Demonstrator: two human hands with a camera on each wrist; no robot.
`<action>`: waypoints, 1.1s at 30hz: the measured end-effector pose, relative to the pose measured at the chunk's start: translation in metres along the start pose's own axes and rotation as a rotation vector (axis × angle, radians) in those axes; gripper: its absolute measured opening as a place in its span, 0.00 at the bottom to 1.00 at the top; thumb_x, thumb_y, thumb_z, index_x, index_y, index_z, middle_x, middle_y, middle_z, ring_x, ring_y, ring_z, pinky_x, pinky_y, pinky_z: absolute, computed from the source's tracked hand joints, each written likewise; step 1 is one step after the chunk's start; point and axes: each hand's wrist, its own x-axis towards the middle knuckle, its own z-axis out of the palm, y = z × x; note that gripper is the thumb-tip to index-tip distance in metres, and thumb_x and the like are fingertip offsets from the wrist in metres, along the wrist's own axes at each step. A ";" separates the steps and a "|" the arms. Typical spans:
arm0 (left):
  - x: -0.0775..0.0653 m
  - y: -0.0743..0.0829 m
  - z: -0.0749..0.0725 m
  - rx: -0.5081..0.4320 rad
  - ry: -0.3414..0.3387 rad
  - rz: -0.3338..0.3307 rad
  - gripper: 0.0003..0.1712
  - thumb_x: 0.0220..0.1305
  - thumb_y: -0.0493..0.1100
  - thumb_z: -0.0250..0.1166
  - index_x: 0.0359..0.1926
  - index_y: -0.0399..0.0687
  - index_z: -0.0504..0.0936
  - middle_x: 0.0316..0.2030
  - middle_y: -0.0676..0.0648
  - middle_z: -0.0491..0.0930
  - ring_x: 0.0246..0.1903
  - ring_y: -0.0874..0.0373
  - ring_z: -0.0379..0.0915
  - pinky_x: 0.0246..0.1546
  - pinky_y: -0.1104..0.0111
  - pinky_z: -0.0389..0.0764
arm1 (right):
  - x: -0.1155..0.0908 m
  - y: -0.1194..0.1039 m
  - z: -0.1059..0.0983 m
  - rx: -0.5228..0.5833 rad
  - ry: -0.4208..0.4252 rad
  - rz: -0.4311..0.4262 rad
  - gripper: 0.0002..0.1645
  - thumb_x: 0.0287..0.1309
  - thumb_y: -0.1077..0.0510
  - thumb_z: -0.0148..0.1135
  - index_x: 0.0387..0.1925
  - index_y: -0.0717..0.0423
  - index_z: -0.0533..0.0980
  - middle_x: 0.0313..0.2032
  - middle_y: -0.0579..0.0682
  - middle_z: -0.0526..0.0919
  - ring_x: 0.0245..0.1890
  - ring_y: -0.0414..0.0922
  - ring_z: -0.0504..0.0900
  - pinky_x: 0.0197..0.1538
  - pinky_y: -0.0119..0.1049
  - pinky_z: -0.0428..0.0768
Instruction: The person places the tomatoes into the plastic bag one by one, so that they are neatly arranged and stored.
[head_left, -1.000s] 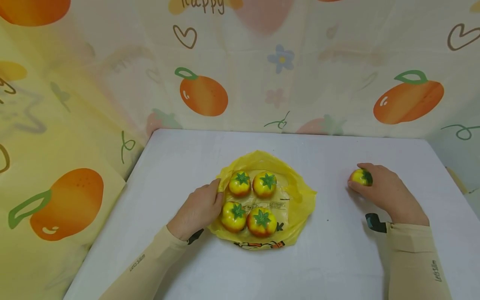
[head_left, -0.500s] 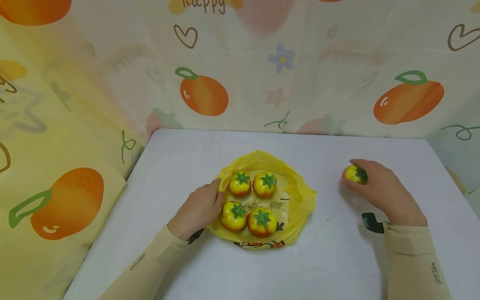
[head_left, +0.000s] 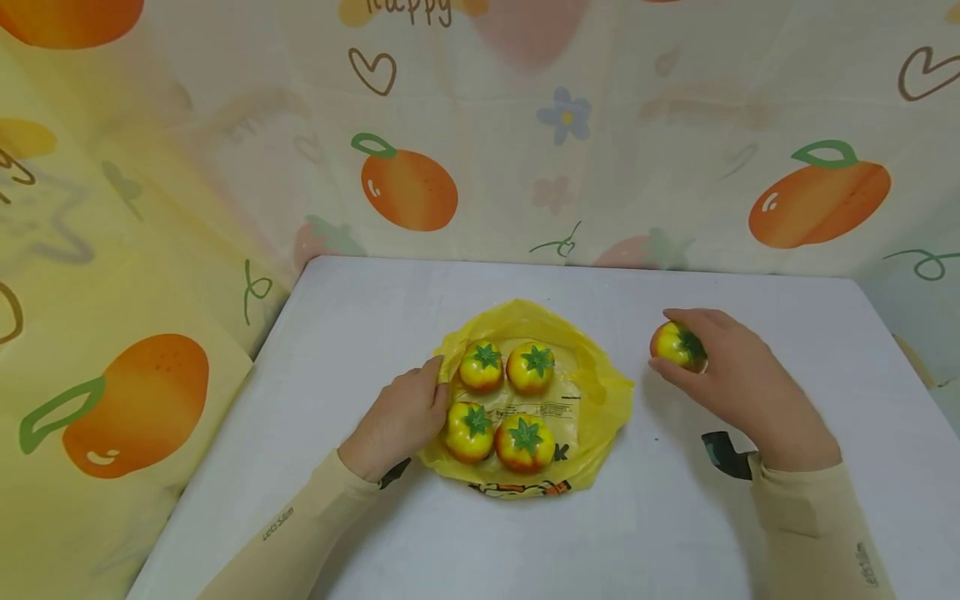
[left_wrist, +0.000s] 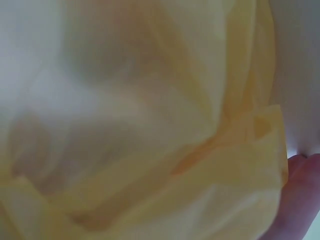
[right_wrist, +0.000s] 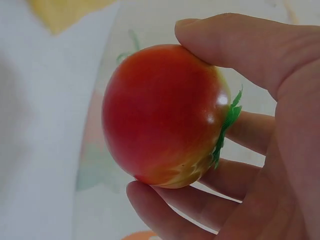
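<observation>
My right hand point(head_left: 742, 383) holds a toy-like tomato point(head_left: 673, 346) between thumb and fingers, to the right of the bag and above the table. In the right wrist view the tomato point(right_wrist: 160, 117) shows its glossy red underside, its green leafy top facing the palm. My left hand point(head_left: 397, 412) grips the left edge of a yellow plastic bag point(head_left: 600, 392), spread with its mouth upward. Several similar yellow-and-red tomatoes point(head_left: 525, 443) sit inside it with green tops up. The left wrist view is filled by the blurred bag point(left_wrist: 220, 190), one finger point(left_wrist: 300, 195) at its edge.
The white table point(head_left: 360, 308) extends around the bag. A fabric backdrop point(head_left: 495, 183) printed with oranges, hearts and flowers stands behind it, and a similar yellowish sheet point(head_left: 142, 275) borders the left side.
My right hand has lifted the tomato and carried it leftward, closer to the bag. The left hand and the bag have stayed in place.
</observation>
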 end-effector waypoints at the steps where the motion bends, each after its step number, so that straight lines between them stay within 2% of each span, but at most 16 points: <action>1: 0.000 0.000 0.000 0.001 0.001 0.000 0.32 0.84 0.46 0.50 0.78 0.29 0.65 0.63 0.29 0.82 0.57 0.39 0.84 0.63 0.44 0.83 | -0.002 -0.005 0.000 -0.003 0.016 -0.020 0.45 0.68 0.39 0.73 0.77 0.54 0.70 0.72 0.66 0.74 0.65 0.65 0.76 0.65 0.69 0.78; 4: 0.000 0.000 0.000 -0.003 0.004 -0.002 0.32 0.84 0.46 0.51 0.78 0.29 0.66 0.63 0.29 0.82 0.56 0.40 0.84 0.62 0.44 0.84 | -0.005 -0.021 -0.001 -0.001 0.042 -0.071 0.43 0.66 0.42 0.76 0.76 0.52 0.72 0.71 0.61 0.76 0.66 0.63 0.77 0.66 0.68 0.79; 10: 0.000 0.000 0.000 -0.020 0.004 -0.014 0.33 0.84 0.46 0.50 0.79 0.30 0.65 0.63 0.30 0.83 0.53 0.43 0.84 0.61 0.46 0.85 | -0.008 -0.049 0.006 0.006 0.038 -0.179 0.41 0.66 0.43 0.77 0.74 0.51 0.73 0.70 0.58 0.78 0.68 0.61 0.77 0.67 0.66 0.80; 14: 0.002 0.001 0.000 -0.042 0.007 -0.020 0.33 0.84 0.46 0.48 0.80 0.31 0.64 0.67 0.30 0.80 0.59 0.40 0.83 0.64 0.44 0.83 | -0.007 -0.064 0.014 0.004 0.031 -0.235 0.41 0.65 0.44 0.77 0.74 0.53 0.74 0.70 0.58 0.78 0.68 0.60 0.78 0.69 0.64 0.79; 20: 0.003 0.002 0.001 -0.059 0.010 -0.035 0.34 0.83 0.47 0.47 0.81 0.32 0.63 0.69 0.30 0.79 0.65 0.37 0.80 0.68 0.43 0.79 | -0.005 -0.090 0.031 0.006 -0.033 -0.275 0.43 0.65 0.43 0.77 0.74 0.55 0.73 0.71 0.58 0.77 0.70 0.60 0.78 0.71 0.61 0.78; 22: 0.001 0.001 0.001 -0.059 0.008 -0.036 0.34 0.83 0.46 0.47 0.80 0.32 0.64 0.69 0.30 0.79 0.64 0.38 0.80 0.68 0.43 0.80 | -0.005 -0.096 0.038 0.017 -0.047 -0.283 0.43 0.65 0.42 0.77 0.74 0.54 0.74 0.71 0.57 0.77 0.69 0.59 0.78 0.71 0.60 0.79; 29: -0.003 0.001 0.001 -0.061 0.008 -0.014 0.32 0.82 0.44 0.48 0.78 0.29 0.66 0.63 0.29 0.82 0.47 0.48 0.82 0.56 0.49 0.86 | -0.005 -0.101 0.051 0.033 -0.056 -0.292 0.43 0.64 0.41 0.78 0.74 0.53 0.74 0.70 0.56 0.78 0.68 0.57 0.79 0.71 0.58 0.80; 33: -0.003 0.001 0.000 -0.041 0.011 -0.005 0.32 0.83 0.44 0.49 0.77 0.29 0.67 0.60 0.29 0.84 0.46 0.46 0.83 0.55 0.49 0.87 | -0.004 -0.101 0.055 0.026 -0.070 -0.294 0.43 0.64 0.41 0.77 0.74 0.53 0.74 0.70 0.55 0.78 0.66 0.56 0.80 0.70 0.57 0.81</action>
